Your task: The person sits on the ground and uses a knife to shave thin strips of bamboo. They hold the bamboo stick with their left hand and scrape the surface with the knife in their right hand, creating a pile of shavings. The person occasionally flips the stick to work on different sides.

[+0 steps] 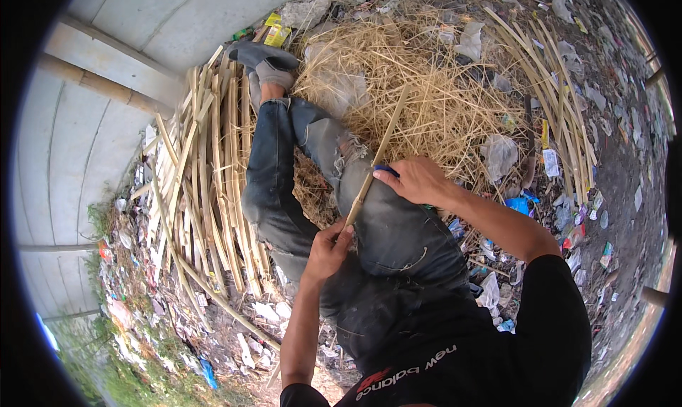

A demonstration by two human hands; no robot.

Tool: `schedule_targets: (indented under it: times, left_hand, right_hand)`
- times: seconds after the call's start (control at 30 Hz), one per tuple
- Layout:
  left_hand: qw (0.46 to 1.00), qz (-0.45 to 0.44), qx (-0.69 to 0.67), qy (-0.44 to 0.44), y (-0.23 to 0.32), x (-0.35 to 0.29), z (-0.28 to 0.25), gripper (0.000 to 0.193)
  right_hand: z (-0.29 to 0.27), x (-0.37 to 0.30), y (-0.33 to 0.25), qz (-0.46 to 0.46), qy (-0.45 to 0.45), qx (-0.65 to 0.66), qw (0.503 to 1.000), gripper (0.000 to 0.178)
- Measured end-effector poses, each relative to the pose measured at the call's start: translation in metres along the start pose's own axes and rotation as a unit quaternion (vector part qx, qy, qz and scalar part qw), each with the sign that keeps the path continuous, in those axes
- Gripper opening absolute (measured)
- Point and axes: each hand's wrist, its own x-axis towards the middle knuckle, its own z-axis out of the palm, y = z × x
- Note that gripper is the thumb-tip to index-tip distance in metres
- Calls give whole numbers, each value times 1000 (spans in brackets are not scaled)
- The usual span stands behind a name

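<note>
Across my thigh a split bamboo strip (pixel 387 137) slants from lower left to upper right. My left hand (pixel 330 250) is closed around its near end. Higher up on the same strip, my right hand (pixel 419 181) is closed, its thumb side against the bamboo. A small dark blue piece (pixel 386 170) shows at the right fingertips, touching the strip. A bit of green peeks out below that hand. The rest of what the right hand holds is hidden. My legs in worn jeans (pixel 273 172) stretch out beneath the work.
A pile of bamboo strips (pixel 213 172) lies left of my legs. Straw-like shavings (pixel 405 73) heap up ahead. More thin strips (pixel 561 115) lie at the right. A grey wall (pixel 78 144) stands at the left, and litter (pixel 597 236) covers the ground.
</note>
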Motion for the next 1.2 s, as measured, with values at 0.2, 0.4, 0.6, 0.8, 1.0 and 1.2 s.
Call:
schedule_targets:
  times: [0.2,0.4,0.6,0.8,1.0,1.2]
  left_hand:
    - [998,46,-31,7,-4,2,2,32]
    - [999,-20,25,-22,0,-50,-25,39]
    - [994,-71,-82,-8,-13,-58,-44,39]
    - [997,-62,-50,-5,-15,-40,-43,39]
    - [999,-47,23,0,-15,-38,-41,39]
    - [995,-15,93,11,-4,-37,-38,40]
  right_hand:
    - [4,-11,-28,-36,-65,-18,997,68]
    - [-55,54,113,282,89,91,951,83]
    - [-66,43,137,252,233,121,931,77]
    - [-47,33,86,198,152,234,940,55]
    - [-30,35,54,157,96,139,973,46]
    - [-22,41,65,157,160,114,968,51]
